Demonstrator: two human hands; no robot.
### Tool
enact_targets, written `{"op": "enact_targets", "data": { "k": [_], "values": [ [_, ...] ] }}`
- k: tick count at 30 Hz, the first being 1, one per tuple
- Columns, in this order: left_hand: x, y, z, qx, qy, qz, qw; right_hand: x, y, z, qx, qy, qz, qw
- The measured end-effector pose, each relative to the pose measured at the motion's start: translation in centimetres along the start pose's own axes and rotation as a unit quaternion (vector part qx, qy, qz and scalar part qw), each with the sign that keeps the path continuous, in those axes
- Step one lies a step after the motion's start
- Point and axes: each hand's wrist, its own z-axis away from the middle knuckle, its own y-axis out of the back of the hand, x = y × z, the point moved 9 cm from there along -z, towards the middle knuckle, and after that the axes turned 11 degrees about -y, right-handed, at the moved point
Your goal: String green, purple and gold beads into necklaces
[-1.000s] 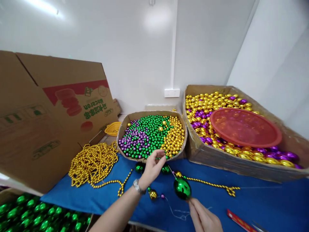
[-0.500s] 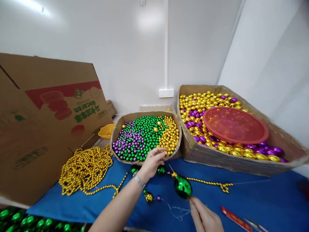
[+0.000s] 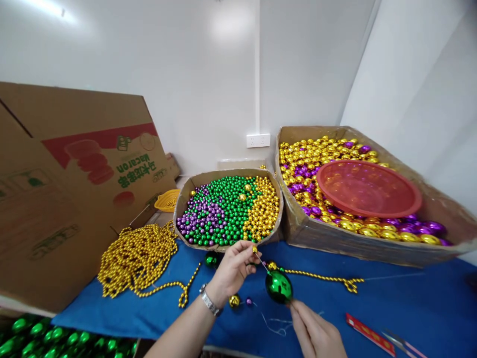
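green oval bead: above the blue cloth, in front of the small-bead carton, its lower end in the right hand
right hand: grasping the green oval bead between thumb and fingers
left hand: pinching the small gold bead at the upper end of the needle; a metal watch sits on the wrist
needle: slanting from the top of the green oval bead up to the left hand
small-bead carton: filled with purple beads on the left, green in the middle, gold on the right
large carton: just right of the small-bead carton, holding gold and purple beads, with a red basin lying on them
gold chains: heaped on the left of the cloth, beside the printed box
yellow basket: behind the heap, small gold beads inside
loose thread: on the cloth, between the hands, near a purple bead
right side of the cloth: a red strip beside the scissors
lower left: large green beads, below the cloth's edge
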Motion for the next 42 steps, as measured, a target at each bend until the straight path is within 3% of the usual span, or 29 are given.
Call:
{"op": "enact_targets", "data": {
  "k": [8,13,16,19,21,25,29,35,38,42],
  "values": [
    [1.3,0.4,0.2,-0.002,-0.100,-0.166,0.981,0.8,-0.5,0.5,0.022,0.002,0.064,0.998],
    [-2.5,0.8,1.0,-0.034,-0.072,-0.251,0.965,4.7,-4.1,2.1,-0.029,-0.083,0.034,0.996],
    [-3.6,1.4,1.3,-0.047,-0.089,-0.327,0.940,6.5,-4.9,2.9,-0.037,-0.079,0.073,0.994],
    [-2.1,0.9,1.3,-0.052,-0.136,-0.376,0.915,7.0,-3.6,2.1,-0.016,-0.073,0.116,0.990],
    [-0.2,-0.4,1.2,-0.063,-0.162,-0.382,0.908,6.2,-2.4,0.6,-0.002,-0.070,0.101,0.992],
    [3.5,-4.1,1.0,-0.105,-0.203,-0.339,0.913,2.9,-1.4,-2.7,0.003,-0.043,0.011,0.999],
    [4.6,-5.7,0.5,-0.131,-0.191,-0.307,0.923,1.6,-1.9,-4.0,-0.023,-0.043,-0.072,0.996],
    [3.0,-4.9,0.2,-0.137,-0.146,-0.306,0.931,3.1,-0.7,-3.8,-0.052,-0.135,-0.146,0.979],
    [1.3,-6.6,1.3,-0.229,-0.175,-0.385,0.877,3.0,0.0,-3.9,-0.065,-0.184,-0.193,0.962],
    [-4.4,-8.5,3.6,-0.380,-0.172,-0.418,0.807,2.2,1.4,-4.5,-0.056,-0.193,-0.231,0.952]
  ]
}}
